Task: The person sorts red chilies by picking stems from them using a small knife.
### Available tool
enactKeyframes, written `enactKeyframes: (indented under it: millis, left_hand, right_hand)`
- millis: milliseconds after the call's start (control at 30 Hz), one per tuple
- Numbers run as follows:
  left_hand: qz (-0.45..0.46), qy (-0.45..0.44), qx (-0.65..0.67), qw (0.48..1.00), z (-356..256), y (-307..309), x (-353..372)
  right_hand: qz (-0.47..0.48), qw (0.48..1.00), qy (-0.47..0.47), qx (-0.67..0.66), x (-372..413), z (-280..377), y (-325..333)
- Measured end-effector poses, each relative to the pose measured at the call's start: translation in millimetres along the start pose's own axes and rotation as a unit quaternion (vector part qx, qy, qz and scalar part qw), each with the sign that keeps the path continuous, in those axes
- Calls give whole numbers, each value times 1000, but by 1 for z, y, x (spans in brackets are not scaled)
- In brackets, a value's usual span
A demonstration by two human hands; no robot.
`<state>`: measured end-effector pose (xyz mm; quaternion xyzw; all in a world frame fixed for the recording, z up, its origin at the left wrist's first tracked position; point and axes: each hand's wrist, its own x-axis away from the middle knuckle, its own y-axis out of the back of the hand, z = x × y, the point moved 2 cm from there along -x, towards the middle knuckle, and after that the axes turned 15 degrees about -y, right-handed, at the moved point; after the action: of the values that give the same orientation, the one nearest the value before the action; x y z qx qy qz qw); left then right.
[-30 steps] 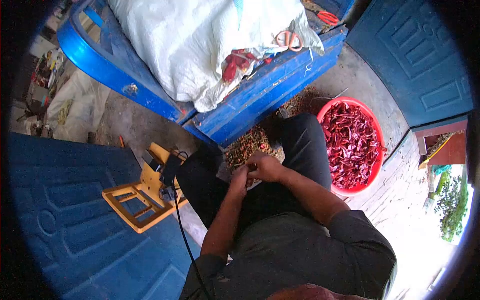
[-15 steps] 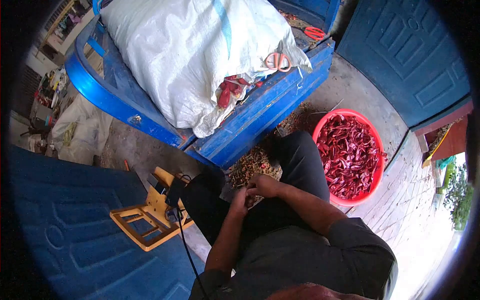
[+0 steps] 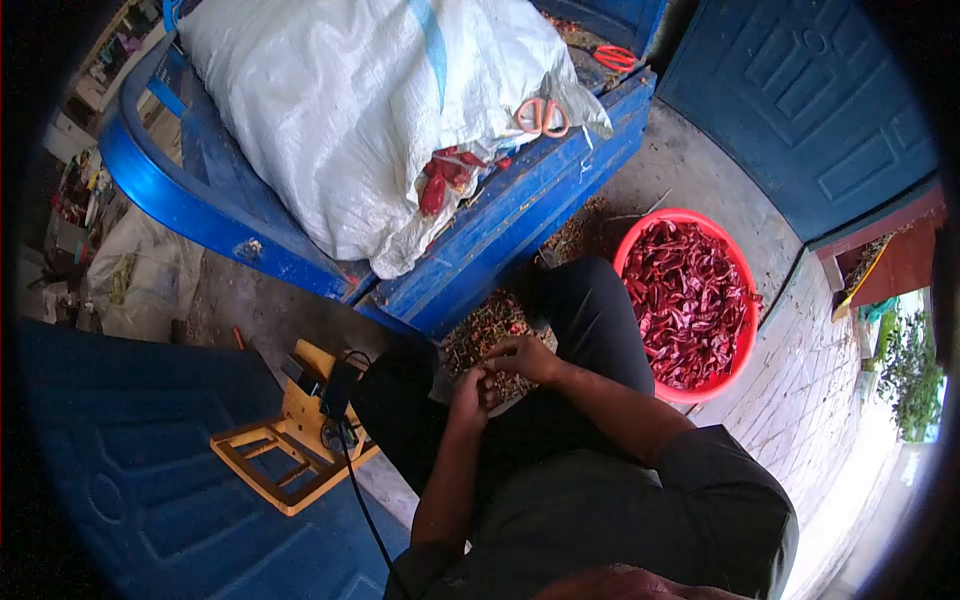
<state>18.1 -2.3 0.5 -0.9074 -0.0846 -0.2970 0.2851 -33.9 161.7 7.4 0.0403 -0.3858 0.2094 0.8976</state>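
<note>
Above my lap, my left hand (image 3: pixel 469 399) and my right hand (image 3: pixel 524 360) meet at the fingertips. Both have their fingers curled in a pinch, and whatever lies between them is hidden or too small to make out. Below them a pile of dry stem scraps (image 3: pixel 487 328) with red bits covers the floor between my knees. To my right stands a red tub (image 3: pixel 746 352) full of dried red chilies (image 3: pixel 688 300). More chilies (image 3: pixel 437 186) poke out of the mouth of a big white woven sack (image 3: pixel 330 120) in front of me.
The sack rests on a blue cart bed (image 3: pixel 520 225). Pink-handled scissors (image 3: pixel 541 117) lie by the sack's mouth, red-handled scissors (image 3: pixel 614 57) farther back. A wooden folding chair (image 3: pixel 290 440) with a black cable (image 3: pixel 365 510) is at my left. Blue doors (image 3: pixel 815 100) flank the space.
My right hand's fingers have lifted and stretched slightly, while both hands stay together. The view has shifted a little, moving the cart and tub slightly left.
</note>
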Motion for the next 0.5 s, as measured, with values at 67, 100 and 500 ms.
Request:
enactKeyframes:
  millis: [67, 100, 500]
  left_hand:
    - [-8, 5, -10, 1000, -4, -4, -3]
    - [-13, 10, -9, 1000, -5, -4, -4]
    - [-6, -18, 27, 999, -4, -15, -23]
  right_hand:
    - [-22, 1000, -12, 0, 3, 2, -2]
    - [-46, 999, -18, -1, 4, 1, -4]
    - [-357, 867, 280, 207, 11, 31, -14]
